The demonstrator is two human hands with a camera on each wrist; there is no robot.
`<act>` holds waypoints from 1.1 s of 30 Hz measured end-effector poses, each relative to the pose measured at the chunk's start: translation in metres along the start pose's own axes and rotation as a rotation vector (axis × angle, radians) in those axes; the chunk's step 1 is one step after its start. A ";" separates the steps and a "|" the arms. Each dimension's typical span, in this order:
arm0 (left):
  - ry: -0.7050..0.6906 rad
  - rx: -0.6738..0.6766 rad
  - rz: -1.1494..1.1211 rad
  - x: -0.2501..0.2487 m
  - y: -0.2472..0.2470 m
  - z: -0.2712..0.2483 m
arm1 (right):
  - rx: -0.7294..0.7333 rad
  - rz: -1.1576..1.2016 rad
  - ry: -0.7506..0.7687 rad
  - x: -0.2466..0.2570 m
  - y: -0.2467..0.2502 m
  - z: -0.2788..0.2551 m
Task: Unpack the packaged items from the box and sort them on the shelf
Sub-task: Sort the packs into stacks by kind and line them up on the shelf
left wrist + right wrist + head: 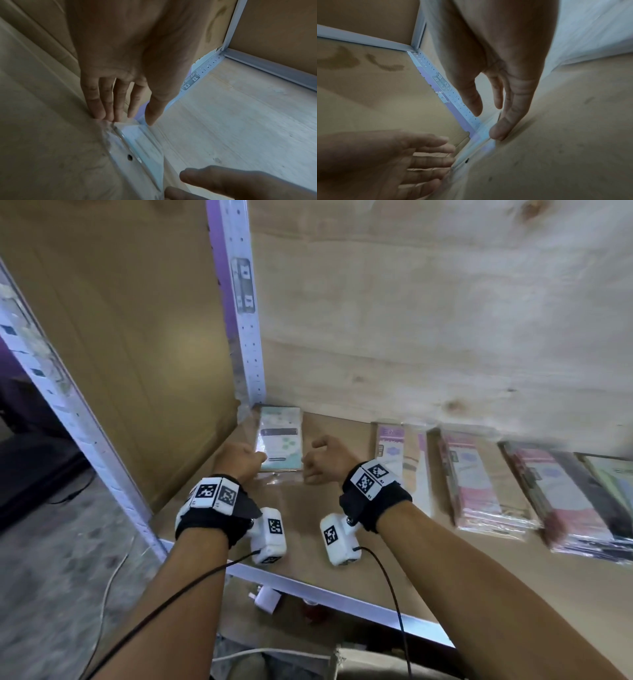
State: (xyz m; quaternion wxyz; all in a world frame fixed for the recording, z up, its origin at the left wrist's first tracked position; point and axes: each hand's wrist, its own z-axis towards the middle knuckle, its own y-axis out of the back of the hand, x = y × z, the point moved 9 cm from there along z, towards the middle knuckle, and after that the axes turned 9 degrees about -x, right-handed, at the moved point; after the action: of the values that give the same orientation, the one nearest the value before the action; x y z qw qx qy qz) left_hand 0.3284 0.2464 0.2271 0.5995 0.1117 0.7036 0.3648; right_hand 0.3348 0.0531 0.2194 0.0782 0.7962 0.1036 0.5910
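Placement step: pale-green flat plastic-wrapped packet [281, 440] squared at shelf's [342, 573] ten o'clock corner by left hand [239, 457] and right hand [325, 458], fingers straight, nothing gripped; withdrawal judged next.

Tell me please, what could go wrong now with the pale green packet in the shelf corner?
1. The pale green flat packet in clear plastic wrap lies near the white perforated metal upright; a further push may jam its wrap against it.
2. The left hand and right hand only touch its sides with straight fingers, so the slippery wrap could slide or skew.
3. The stacks of pink packets to the right overhang unevenly; a right-arm bump could topple them.
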 end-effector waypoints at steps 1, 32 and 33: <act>0.008 0.008 -0.007 0.001 -0.001 0.000 | -0.003 0.043 -0.037 -0.003 -0.002 0.001; -0.710 0.259 -0.332 -0.205 -0.057 -0.177 | -0.010 0.526 0.223 0.010 0.248 -0.154; -0.689 0.317 -0.373 -0.208 -0.068 -0.184 | -0.070 0.420 0.260 0.001 0.259 -0.157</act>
State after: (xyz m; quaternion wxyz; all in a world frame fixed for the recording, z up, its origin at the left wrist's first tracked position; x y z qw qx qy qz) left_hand 0.2311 0.0045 0.3446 0.8309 0.1888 0.5174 0.0788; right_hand 0.2036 -0.1964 0.3292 -0.0329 0.7145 -0.0756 0.6948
